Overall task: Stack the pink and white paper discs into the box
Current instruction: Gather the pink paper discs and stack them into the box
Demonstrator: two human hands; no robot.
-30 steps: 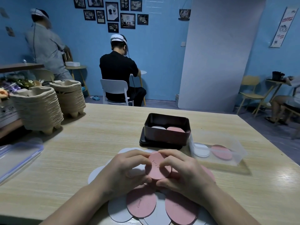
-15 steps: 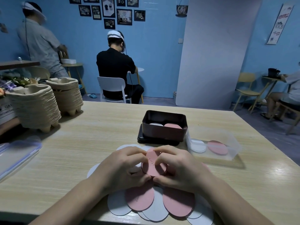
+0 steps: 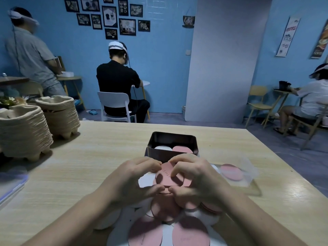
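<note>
A blue-walled room with framed pictures [image 3: 108,16] frames a pale wooden table [image 3: 88,157], where two stacks of moulded pulp trays [image 3: 35,125] stand at the far left. At the table's middle sits the dark box [image 3: 173,145], open at the top, with a white disc [image 3: 163,148] and a pink disc [image 3: 182,149] lying side by side inside it. Just to its right lies a clear plastic container [image 3: 246,173] holding another pink disc [image 3: 231,172]. In front of the box, the left hand [image 3: 134,180] and the right hand [image 3: 197,176] meet over a held pink disc [image 3: 167,176], raised above the table: fingers and thumbs of both hands pinch its rim from either side, fingertips closed on the paper. Below the hands, at the near edge, a loose spread of pink and white discs [image 3: 168,226] overlaps on the table. In the background a person in black [image 3: 119,82] sits on a white chair, facing away.
</note>
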